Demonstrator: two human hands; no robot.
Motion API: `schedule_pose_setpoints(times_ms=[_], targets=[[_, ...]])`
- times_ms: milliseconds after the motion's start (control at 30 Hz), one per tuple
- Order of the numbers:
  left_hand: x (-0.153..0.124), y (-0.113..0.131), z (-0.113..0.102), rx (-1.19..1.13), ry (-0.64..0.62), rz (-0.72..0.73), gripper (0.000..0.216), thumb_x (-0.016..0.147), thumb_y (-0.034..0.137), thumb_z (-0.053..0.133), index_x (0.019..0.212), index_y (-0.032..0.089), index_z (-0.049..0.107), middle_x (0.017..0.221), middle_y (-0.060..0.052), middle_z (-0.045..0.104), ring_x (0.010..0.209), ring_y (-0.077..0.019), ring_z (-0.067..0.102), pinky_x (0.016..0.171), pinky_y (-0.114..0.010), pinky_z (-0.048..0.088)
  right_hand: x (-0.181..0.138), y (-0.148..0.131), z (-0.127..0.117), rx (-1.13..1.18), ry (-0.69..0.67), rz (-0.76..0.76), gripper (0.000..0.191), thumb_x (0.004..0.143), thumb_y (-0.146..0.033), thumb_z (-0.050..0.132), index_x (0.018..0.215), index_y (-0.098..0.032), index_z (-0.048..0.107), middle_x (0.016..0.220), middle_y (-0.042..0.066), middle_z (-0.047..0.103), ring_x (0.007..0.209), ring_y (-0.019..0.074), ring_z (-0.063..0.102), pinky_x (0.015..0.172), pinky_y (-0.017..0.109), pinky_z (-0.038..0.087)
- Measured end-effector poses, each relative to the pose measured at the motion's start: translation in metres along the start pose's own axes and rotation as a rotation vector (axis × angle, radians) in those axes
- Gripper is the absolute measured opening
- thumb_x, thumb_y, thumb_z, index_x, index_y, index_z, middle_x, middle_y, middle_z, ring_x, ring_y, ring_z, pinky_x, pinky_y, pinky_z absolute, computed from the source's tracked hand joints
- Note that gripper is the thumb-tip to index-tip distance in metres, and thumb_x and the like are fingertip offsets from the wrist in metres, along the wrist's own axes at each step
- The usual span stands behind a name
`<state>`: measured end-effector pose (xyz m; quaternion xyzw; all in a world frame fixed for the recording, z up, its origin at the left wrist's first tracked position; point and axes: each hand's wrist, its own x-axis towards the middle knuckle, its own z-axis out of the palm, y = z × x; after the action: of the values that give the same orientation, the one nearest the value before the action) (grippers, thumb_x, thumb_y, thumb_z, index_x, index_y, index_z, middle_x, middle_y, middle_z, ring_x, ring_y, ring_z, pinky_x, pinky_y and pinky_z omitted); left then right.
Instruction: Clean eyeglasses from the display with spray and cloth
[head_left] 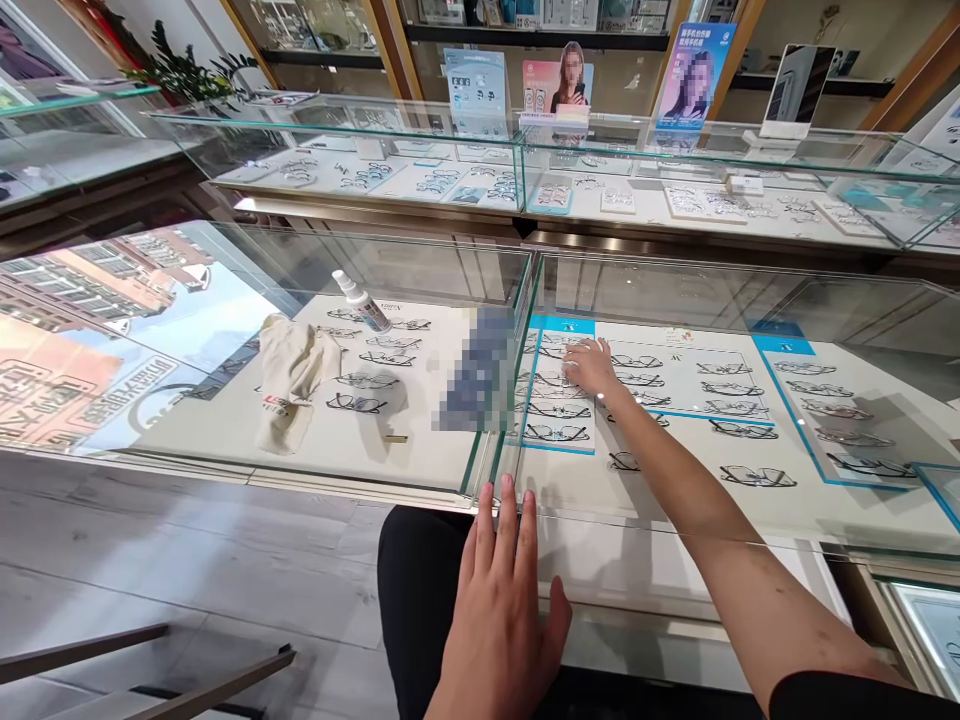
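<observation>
My left hand (504,590) lies with straight, slightly parted fingers at the near edge of the glass display case (420,487), holding nothing. My right arm stretches into the case's right section. There my right hand (591,366) is closed with its fingertips at a pair of eyeglasses (553,380) in the left column, its little finger raised. The fingers hide part of the frame. Below it in that column lie another pair of eyeglasses (559,410) and a darker pair (555,433). More eyeglasses (637,362) stand in rows right of the hand.
A glass divider (491,450) separates the left section, which holds a white spray bottle (362,302), a crumpled cream cloth (296,365) and several eyeglasses (356,404). Behind runs a second glass case (330,185) with signs on top. A dark chair-like frame (217,685) stands at lower left.
</observation>
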<state>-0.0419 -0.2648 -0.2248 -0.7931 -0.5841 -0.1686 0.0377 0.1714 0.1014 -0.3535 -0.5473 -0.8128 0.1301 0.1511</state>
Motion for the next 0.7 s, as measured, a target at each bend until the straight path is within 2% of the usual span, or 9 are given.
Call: schedule_pose_setpoints(times_ms=[100, 233, 433, 700], targets=[[0.0, 0.0, 0.0, -0.024, 0.005, -0.006, 0.09, 0.098, 0.02, 0.055, 0.18, 0.009, 0.017, 0.186, -0.026, 0.024, 0.176, -0.0455, 0.012, 0.123, -0.062, 0.048, -0.009, -0.001, -0.003, 0.029, -0.028, -0.004, 0.02, 0.1, -0.039, 0.071, 0.099, -0.027, 0.087, 0.157, 0.004, 0.073, 0.158, 0.0361, 0.046, 0.14, 0.063, 0.009], [-0.001, 0.0, 0.001, -0.038, 0.002, -0.008, 0.091, 0.099, 0.02, 0.055, 0.18, 0.009, 0.016, 0.186, -0.025, 0.023, 0.175, -0.0459, 0.013, 0.123, -0.063, 0.048, -0.013, -0.004, 0.0, 0.046, -0.025, -0.006, 0.017, 0.098, -0.034, 0.072, 0.091, -0.028, 0.086, 0.153, 0.003, 0.075, 0.155, 0.0344, 0.048, 0.14, 0.062, 0.008], [-0.003, -0.001, 0.003, -0.049, 0.005, -0.021, 0.088, 0.1, 0.021, 0.055, 0.18, 0.009, 0.019, 0.187, -0.024, 0.021, 0.175, -0.046, 0.015, 0.124, -0.063, 0.047, -0.008, -0.009, 0.009, 0.052, 0.02, 0.017, 0.02, 0.099, -0.031, 0.068, 0.09, -0.029, 0.086, 0.146, 0.004, 0.078, 0.149, 0.0325, 0.053, 0.139, 0.063, 0.014], [-0.003, -0.001, 0.004, -0.058, 0.013, -0.023, 0.089, 0.1, 0.02, 0.055, 0.18, 0.011, 0.018, 0.187, -0.023, 0.021, 0.175, -0.0457, 0.015, 0.125, -0.064, 0.047, 0.0, -0.011, 0.015, 0.03, 0.068, 0.04, 0.024, 0.101, -0.029, 0.065, 0.092, -0.028, 0.087, 0.148, 0.006, 0.076, 0.148, 0.0336, 0.052, 0.138, 0.062, 0.018]])
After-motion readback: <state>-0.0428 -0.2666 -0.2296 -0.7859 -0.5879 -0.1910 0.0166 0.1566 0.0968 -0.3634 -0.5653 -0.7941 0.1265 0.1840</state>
